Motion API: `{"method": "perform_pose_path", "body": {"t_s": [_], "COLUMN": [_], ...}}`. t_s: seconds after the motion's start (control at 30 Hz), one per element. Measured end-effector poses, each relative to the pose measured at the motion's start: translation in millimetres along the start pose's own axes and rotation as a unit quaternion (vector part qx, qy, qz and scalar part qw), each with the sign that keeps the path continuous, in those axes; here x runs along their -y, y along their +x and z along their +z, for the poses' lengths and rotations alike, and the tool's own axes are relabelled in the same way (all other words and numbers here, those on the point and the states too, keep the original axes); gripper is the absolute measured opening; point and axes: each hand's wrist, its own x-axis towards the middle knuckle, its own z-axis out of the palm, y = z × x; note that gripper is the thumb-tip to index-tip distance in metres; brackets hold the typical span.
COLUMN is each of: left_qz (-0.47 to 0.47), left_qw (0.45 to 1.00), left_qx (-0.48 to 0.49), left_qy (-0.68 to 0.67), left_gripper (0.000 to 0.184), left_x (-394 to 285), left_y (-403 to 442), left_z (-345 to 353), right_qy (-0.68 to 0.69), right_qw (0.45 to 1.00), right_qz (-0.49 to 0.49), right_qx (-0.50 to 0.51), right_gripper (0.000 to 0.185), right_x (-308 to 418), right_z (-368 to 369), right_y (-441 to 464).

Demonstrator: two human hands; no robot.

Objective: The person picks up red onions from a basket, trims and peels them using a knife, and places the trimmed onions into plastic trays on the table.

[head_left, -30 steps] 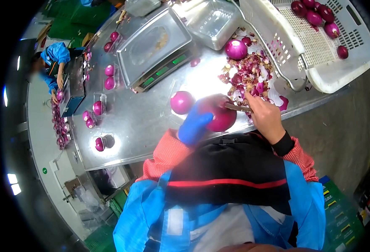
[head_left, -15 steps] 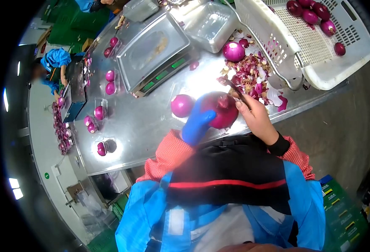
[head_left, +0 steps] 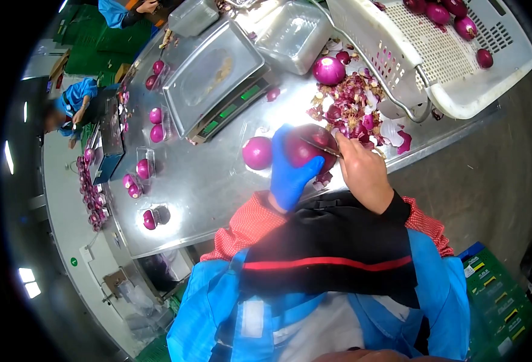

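Observation:
My left hand (head_left: pixel 290 180), in a blue glove, is closed around a large red onion (head_left: pixel 299 152) above the steel table. My bare right hand (head_left: pixel 363 174) grips a knife (head_left: pixel 321 146), whose blade lies across the onion's upper right side. Its handle is mostly covered by my fingers. To the left of the glove, a peeled purple onion (head_left: pixel 257 153) sits in a clear plastic tray. Just beyond my right hand lies a heap of onion skins (head_left: pixel 351 108), with another onion (head_left: pixel 329 71) at its far edge.
A white crate (head_left: pixel 465 108) with several red onions stands at the right. A scale (head_left: pixel 214 78) and a stack of clear trays (head_left: pixel 295 37) occupy the far side. Small packed onions (head_left: pixel 156 133) line the left of the steel table (head_left: pixel 205 199). Two other people work beyond.
The knife has come from beside the onion onto its surface. My right hand has turned over with it, and the onion sits at a different angle in the glove.

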Motion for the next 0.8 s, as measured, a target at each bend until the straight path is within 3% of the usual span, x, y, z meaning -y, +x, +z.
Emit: {"method": "perform_pose_path", "body": {"t_s": [0.27,0.33,0.4,0.5,0.63,0.67,0.8], "left_qz": [0.05,0.047,0.048,0.03,0.014,0.028,0.034], "left_qw": [0.999,0.997,0.999,0.999,0.997,0.996,0.995], "left_qx": [-0.012,-0.041,-0.019,0.007,0.076,0.086,0.087], "left_qy": [0.003,-0.045,-0.015,-0.02,-0.016,0.005,-0.026], "left_gripper": [0.078,0.082,0.08,0.082,0.073,0.072,0.069], "left_x": [16,6,14,13,-9,-6,-4], "left_y": [6,6,9,7,3,3,5], "left_z": [-16,-16,-23,-16,-7,-9,-12], "right_qy": [0.055,0.226,0.385,0.421,0.32,0.318,0.462], "right_qw": [0.997,0.963,0.89,0.887,0.936,0.94,0.875], "right_qz": [0.039,0.135,0.227,0.188,0.14,0.124,0.093], "right_qx": [0.024,0.064,0.091,0.034,0.035,0.004,0.11], "right_gripper": [0.038,0.037,0.041,0.046,0.054,0.045,0.016], "right_x": [-7,-18,-10,-3,12,14,-6], "right_z": [1,7,-5,-10,-20,-18,-14], "right_y": [-14,-21,-13,11,34,38,34]}}
